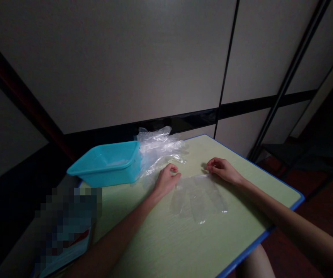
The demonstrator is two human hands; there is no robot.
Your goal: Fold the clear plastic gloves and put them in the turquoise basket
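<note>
Transp. thin-film plastic glove point(197, 197) lies flat on pale yellow-green, blue-edged table point(155, 247), approx. mid-top. Cuff line spans btwn L hand point(166, 180) & R hand point(221, 170), one at each end; glove body sits on wearer's side of both. Long axis: cuff to fingertips, pointing away from table's far edge. Neither hand clearly nearer. Both hands curled; L thumb/index gap narrow, thumb at cuff corner; R fingertips at or by opp. corner. Actual pinch: cannot tell, either hand. Film lightly creased, glossy at tips. Nr far edge: crumpled, shiny heap of clear plastic gloves point(157, 144), irreg., beside turquoise rect. plastic basin point(111, 177) w/ flared rim.
</note>
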